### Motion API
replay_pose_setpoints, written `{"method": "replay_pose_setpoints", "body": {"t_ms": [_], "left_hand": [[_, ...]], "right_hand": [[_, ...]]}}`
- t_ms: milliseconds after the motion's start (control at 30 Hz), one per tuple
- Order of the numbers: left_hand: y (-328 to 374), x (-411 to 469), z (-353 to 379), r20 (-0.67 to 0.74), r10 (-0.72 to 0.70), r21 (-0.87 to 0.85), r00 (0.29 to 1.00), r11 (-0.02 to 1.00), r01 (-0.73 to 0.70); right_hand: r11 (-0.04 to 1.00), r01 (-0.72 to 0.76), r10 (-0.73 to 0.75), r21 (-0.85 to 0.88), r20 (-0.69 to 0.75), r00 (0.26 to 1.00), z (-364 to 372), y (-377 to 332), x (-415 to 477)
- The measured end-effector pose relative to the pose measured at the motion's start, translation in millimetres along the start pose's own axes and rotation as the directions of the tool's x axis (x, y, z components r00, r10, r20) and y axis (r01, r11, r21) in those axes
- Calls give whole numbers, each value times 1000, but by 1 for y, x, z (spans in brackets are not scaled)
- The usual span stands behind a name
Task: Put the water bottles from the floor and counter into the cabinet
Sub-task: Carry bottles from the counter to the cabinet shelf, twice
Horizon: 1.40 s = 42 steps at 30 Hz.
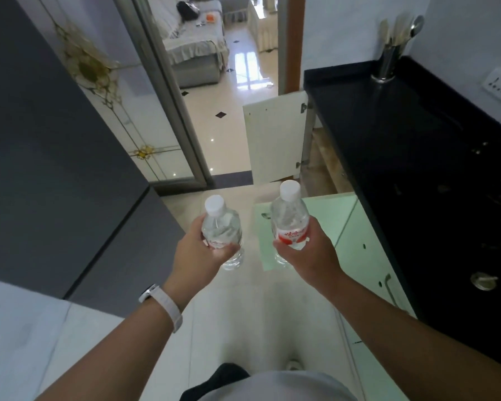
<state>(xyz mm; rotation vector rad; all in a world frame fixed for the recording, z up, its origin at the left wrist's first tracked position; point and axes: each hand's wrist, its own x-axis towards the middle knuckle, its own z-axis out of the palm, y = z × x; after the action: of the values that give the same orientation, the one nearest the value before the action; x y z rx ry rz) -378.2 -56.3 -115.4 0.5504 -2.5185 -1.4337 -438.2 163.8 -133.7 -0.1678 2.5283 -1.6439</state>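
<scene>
Two capped bottles, upright, held in the air over the floor point(237, 314). Left bottle point(222, 224) is clamped at mid-body in the left hand point(203, 253). Right bottle point(289, 215) is clamped at its red label in the right hand point(310, 256). Ahead and to the right, a white door point(275, 140) stands open below the black surface point(417, 134). Step looks like the carry to the cabinet point(321, 151). Next move calls for closing in, stooping, and setting both bottles inside, clear of the door.

One wide-angle view only (worn on the person's head): it looks forward and steeply down along the floor point(243, 314) toward the doorway point(237, 91), near enough that the left hand point(198, 251) and right hand point(308, 257) sit mid-frame, the desk point(417, 146) running down the right edge.
</scene>
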Motion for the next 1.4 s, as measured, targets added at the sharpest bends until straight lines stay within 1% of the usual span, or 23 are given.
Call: {"method": "replay_pose_setpoints", "body": {"t_ms": [233, 367, 500, 600, 700, 867, 1000, 1167, 1400], "left_hand": [[-33, 71, -29, -45, -34, -54, 998, 998, 32], [-52, 130, -50, -12, -15, -63, 1000, 998, 14], [-74, 191, -87, 16, -19, -100, 1000, 995, 20], [-92, 238, -120, 11, -19, -115, 1000, 993, 21], [-106, 280, -148, 22, -3, -113, 1000, 994, 5], [-119, 332, -173, 102, 11, -138, 995, 990, 3], [-126, 369, -170, 138, -8, -169, 990, 985, 31], [-130, 421, -143, 174, -40, -147, 984, 987, 66], [-109, 511, -98, 244, -94, -102, 965, 987, 122]], "right_hand": [[999, -11, 12, -51, 10, 1000, 47, -14, 57], [997, -42, 40, -64, -26, 999, 86, -27, 102], [995, -91, 89, -47, -41, 995, 139, -49, 151], [994, -93, 92, -58, -27, 995, 180, -75, 186], [995, -98, 97, -29, -44, 994, 218, -97, 215], [994, -106, 107, 14, -50, 993, 256, -114, 250], [990, -139, 139, 16, -47, 989, 266, -114, 279], [984, -175, 177, 33, -68, 982, 264, -97, 327], [961, -270, 275, 60, -106, 955, 259, -60, 435]]}}
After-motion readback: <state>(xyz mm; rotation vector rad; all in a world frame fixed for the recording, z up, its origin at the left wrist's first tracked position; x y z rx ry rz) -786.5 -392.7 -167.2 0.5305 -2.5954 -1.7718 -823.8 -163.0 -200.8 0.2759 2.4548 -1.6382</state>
